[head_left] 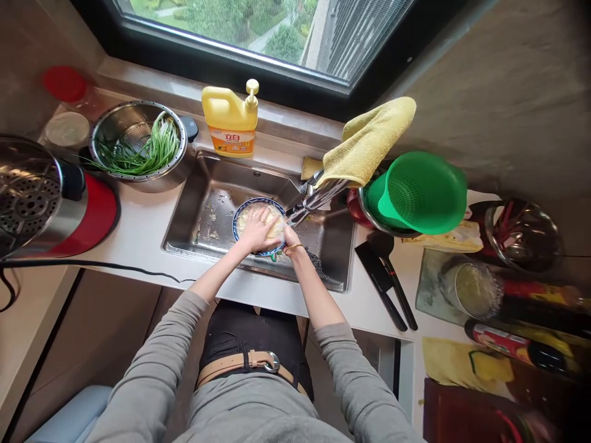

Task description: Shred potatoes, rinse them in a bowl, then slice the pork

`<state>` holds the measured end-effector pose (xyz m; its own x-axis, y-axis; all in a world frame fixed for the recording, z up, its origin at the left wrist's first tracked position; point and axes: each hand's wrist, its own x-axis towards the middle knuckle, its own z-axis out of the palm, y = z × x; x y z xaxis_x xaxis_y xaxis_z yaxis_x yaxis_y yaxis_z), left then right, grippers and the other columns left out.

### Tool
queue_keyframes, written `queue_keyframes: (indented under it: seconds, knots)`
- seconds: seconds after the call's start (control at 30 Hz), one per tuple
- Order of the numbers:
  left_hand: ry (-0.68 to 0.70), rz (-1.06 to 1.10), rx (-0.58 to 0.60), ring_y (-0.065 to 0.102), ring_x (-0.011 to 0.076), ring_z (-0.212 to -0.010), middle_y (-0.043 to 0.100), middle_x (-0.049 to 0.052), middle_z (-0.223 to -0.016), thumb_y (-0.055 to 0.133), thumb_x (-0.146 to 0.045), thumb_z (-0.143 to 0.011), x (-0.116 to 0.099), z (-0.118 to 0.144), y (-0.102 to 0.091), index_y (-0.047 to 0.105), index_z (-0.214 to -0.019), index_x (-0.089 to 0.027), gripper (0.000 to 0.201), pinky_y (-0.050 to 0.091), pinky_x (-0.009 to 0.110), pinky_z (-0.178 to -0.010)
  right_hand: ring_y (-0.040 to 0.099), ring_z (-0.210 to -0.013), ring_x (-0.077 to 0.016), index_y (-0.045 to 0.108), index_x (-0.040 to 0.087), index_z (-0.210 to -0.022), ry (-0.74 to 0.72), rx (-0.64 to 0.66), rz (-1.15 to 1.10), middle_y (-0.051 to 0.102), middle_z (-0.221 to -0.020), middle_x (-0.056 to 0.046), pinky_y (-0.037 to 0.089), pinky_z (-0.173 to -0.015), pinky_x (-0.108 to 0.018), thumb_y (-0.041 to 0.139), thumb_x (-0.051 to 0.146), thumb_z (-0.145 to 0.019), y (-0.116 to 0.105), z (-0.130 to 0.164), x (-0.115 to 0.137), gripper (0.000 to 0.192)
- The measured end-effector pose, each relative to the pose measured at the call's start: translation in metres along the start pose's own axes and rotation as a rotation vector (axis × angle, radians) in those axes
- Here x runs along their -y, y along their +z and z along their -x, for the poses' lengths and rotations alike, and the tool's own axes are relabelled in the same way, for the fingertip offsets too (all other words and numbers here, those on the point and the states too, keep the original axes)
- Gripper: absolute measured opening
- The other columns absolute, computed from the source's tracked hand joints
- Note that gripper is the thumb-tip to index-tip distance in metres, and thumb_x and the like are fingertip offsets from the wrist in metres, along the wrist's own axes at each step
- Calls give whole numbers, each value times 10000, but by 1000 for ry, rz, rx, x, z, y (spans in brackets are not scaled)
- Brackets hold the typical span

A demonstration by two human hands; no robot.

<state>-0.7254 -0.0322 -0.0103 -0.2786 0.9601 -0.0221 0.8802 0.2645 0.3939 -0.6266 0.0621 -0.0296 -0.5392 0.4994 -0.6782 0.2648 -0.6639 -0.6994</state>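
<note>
Plate (240,216) with a blue patterned rim lies in the steel sink (217,184), near the middle of the basin and just left of the faucet (318,195). Its inside is covered by something pale yellow; I cannot tell what it is.

The white desk (143,231) goes around the sink. On its left side stands a red and steel cooker (46,203), and behind it a steel colander (138,144) holds long green stalks. A yellow bottle (231,120) of dish soap stands on the ledge behind the sink. A yellow cloth (369,141) hangs over the faucet. To the right of the sink a green strainer (422,191) sits tilted in a steel bowl, and a black knife (381,283) lies on the desk in front of it.

The left hand (259,231) lies flat on top of the plate with the fingers spread apart, pressing on the pale yellow contents. The right hand (290,237) is at the right edge of the plate, touching it, just under the faucet; the faucet and the left hand hide part of it, so I cannot tell if its fingers are closed on the rim. A gold bracelet (294,248) is on the right wrist.
</note>
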Motion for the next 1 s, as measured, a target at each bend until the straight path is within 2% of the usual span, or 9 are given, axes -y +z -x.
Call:
queue_keyframes:
  seconds: [0.07,0.17,0.3,0.4,0.47,0.57,0.7,0.9,1.0]
  knots:
    - [41,-3,27,265,309,-1352,329,138,-1459,552,-576,-760,-4,-4,8,417,-1351,-216,705,97,505,-1122,675,-793,-165,589,188,-1036,43,-1,-28,707,-820,-50,559,-687,-287,382,538,-881,-8,5,0,435]
    - [-2,5,25,282,296,-1346,341,133,-1454,516,-534,-805,-10,-8,16,417,-1349,-202,645,137,484,-1120,675,-799,-163,584,171,-1072,69,5,-72,710,-840,-66,556,-697,-288,288,560,-904,-18,12,1,517]
    - [30,28,29,195,308,-1383,243,146,-1494,460,-582,-816,-18,-7,18,382,-1369,-210,671,63,524,-1120,674,-787,-168,572,174,-1118,69,4,-121,710,-865,-86,552,-715,-303,272,550,-913,-28,18,5,523]
    - [48,49,-23,112,301,-1404,193,152,-1509,432,-606,-816,-23,-5,15,366,-1378,-181,708,18,515,-1126,667,-815,-168,567,190,-1136,75,28,-117,707,-894,-84,544,-736,-309,244,560,-914,-33,20,5,540]
    - [105,54,-27,96,294,-1406,264,141,-1486,425,-613,-814,-25,-6,12,407,-1353,-174,695,4,499,-1132,661,-828,-168,571,194,-1132,60,45,-126,707,-893,-79,536,-748,-305,243,564,-913,-35,20,5,540]
    - [205,70,31,199,266,-1384,417,113,-1403,390,-561,-851,-26,-13,9,470,-1305,-186,594,45,469,-1141,653,-826,-177,567,189,-1133,57,40,-156,706,-864,-76,527,-747,-302,262,557,-913,-37,20,2,526]
    - [276,106,72,300,259,-1340,424,129,-1393,372,-495,-876,-19,-20,6,472,-1304,-163,551,149,439,-1126,646,-811,-195,559,177,-1155,85,27,-133,699,-829,-81,520,-729,-310,246,571,-909,-39,21,1,560]
    - [397,116,98,262,312,-1349,378,161,-1417,550,-643,-713,-6,-18,0,428,-1337,-146,807,103,466,-1132,639,-808,-194,585,155,-1153,44,-13,-33,694,-841,-91,508,-725,-302,214,530,-927,-37,26,5,574]
    - [401,136,77,270,327,-1341,381,192,-1405,608,-662,-645,-3,-17,3,448,-1317,-122,877,95,467,-1131,641,-824,-185,584,164,-1158,43,-26,23,696,-876,-87,510,-726,-290,202,532,-927,-34,27,6,579]
